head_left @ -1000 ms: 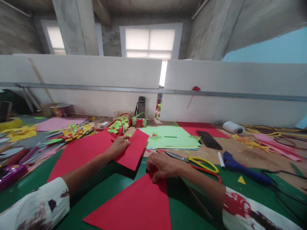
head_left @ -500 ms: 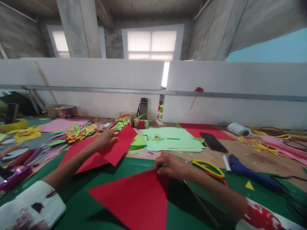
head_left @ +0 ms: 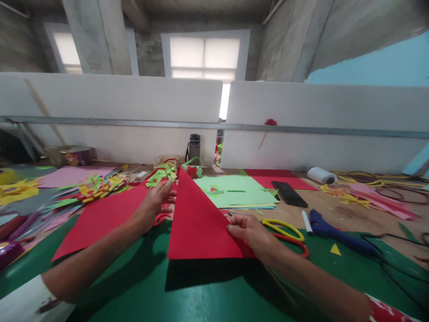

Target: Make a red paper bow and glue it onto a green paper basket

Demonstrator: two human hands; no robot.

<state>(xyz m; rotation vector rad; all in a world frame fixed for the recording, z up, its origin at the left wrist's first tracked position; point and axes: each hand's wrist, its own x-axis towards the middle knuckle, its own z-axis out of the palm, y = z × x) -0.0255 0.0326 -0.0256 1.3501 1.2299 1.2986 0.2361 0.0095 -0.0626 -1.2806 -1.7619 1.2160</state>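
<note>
A folded red sheet of paper [head_left: 197,223], shaped like a triangle, is tilted up above the green mat [head_left: 134,290]. My right hand [head_left: 248,230] pinches its right side between thumb and fingers. Close to the sheet's left edge is my left hand [head_left: 159,199], its fingers apart and seemingly free of the paper. Another red sheet [head_left: 107,217] lies flat under and left of my left forearm. Scissors with yellow and red handles [head_left: 284,230] rest just behind my right hand, which partly covers them.
Light green paper sheets [head_left: 241,188] lie beyond my hands, beside a black phone [head_left: 288,193]. On the right are a white marker [head_left: 306,222] and a blue glue gun [head_left: 335,232] with its cord. Paper flowers [head_left: 100,185] and pens crowd the left. A bottle [head_left: 194,147] stands behind.
The folded red sheet in my right hand has turned and risen, its point now upward. My left hand has moved away from the other red paper towards the folded sheet. The view has shifted slightly.
</note>
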